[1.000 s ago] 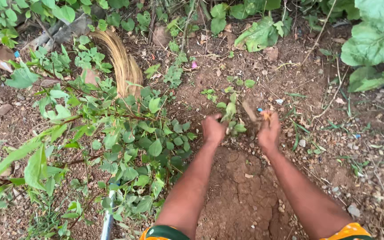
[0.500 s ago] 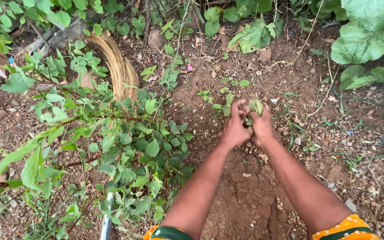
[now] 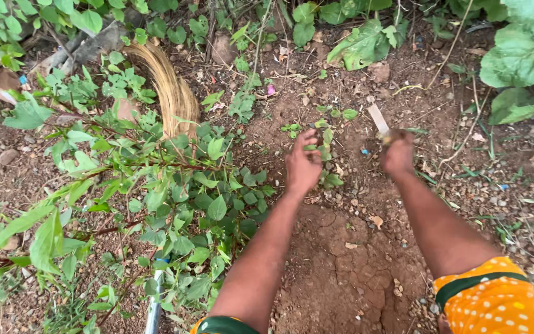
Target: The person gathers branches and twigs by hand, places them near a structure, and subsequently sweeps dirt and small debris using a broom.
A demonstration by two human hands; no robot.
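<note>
My left hand (image 3: pixel 303 162) reaches down to a small green weed (image 3: pixel 324 143) in the brown soil, fingers curled around its stems. My right hand (image 3: pixel 398 151) is raised a little to the right of the weed and is closed on the handle of a small flat-bladed tool (image 3: pixel 378 119), whose pale blade points up and away. Both forearms stretch forward over cracked bare earth (image 3: pixel 347 266). An orange dotted sleeve (image 3: pixel 495 303) shows at the lower right.
A leafy green bush (image 3: pixel 174 185) fills the left. A straw broom head (image 3: pixel 168 93) lies behind it. A metal pole (image 3: pixel 154 309) stands at the bottom left. Large-leaved plants (image 3: pixel 520 55) line the top right; stones and twigs litter the ground.
My hands were together on the weed. Now they have parted: the right one has lifted up and to the right with the tool, and the left one has stayed at the weed.
</note>
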